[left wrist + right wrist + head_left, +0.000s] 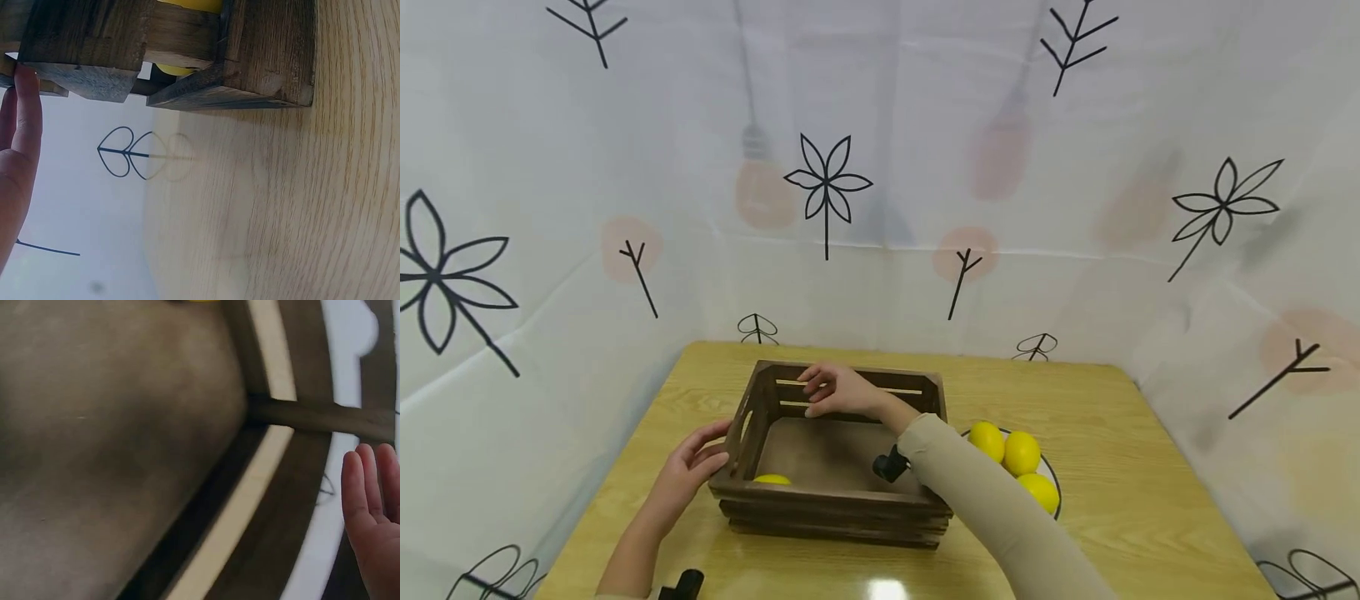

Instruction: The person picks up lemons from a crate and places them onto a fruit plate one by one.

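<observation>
A dark brown slatted wooden crate [827, 512] stands on the table. My left hand [688, 468] touches the crate's left side with its fingers extended; in the left wrist view, fingertips [26, 84] meet a slat. Over the far part of the crate hovers my right hand [844, 392], fingers loosely bent and holding nothing. The right wrist view also shows these fingers [354, 481] apart from the slats. Inside the crate's near left corner is a yellow, lemon-like fruit [772, 479], mostly hidden by the front wall.
Right of the crate, a white plate with a dark rim [1057, 483] bears several yellow fruits [1022, 453]; my right sleeve [992, 500] covers part of it. The light wooden table [1120, 467] ends at a patterned white curtain [887, 292]. Black wrist cameras [891, 463] sit on both wrists.
</observation>
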`<state>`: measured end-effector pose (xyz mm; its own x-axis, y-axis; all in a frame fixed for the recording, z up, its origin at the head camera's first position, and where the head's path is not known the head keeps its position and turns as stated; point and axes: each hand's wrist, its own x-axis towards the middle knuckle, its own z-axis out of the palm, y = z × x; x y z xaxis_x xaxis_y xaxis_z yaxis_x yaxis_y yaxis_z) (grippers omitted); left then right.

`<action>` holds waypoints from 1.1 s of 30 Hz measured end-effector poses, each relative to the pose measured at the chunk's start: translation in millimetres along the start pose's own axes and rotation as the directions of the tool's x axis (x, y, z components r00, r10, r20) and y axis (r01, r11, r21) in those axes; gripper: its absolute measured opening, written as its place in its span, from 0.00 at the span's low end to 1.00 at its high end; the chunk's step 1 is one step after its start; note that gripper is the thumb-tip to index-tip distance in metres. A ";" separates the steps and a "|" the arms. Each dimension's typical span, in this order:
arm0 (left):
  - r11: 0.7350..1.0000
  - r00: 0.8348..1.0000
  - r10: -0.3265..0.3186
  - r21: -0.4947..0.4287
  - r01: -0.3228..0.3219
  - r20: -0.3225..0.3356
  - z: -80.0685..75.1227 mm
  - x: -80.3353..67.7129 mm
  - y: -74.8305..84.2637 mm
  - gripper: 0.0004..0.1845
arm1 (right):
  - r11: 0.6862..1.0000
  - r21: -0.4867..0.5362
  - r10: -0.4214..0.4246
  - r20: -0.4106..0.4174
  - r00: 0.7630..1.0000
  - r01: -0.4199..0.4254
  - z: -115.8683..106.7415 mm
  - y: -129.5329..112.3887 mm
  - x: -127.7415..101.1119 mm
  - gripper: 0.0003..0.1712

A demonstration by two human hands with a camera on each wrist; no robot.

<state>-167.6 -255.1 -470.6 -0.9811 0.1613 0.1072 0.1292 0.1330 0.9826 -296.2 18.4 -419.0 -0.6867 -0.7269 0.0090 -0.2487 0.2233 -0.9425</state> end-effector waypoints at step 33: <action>0.997 0.998 0.063 -0.037 -0.063 0.009 -1.5 2.5 -5.8 0.25 | 0.888 -0.460 0.225 0.453 0.863 0.011 57.0 19.9 36.5 0.20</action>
<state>-171.0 -256.9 -475.8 -0.9696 0.1782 0.1675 0.1850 0.0862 0.9790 -287.3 -40.8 -456.5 -0.3385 -0.8712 -0.3555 -0.5425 0.4894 -0.6828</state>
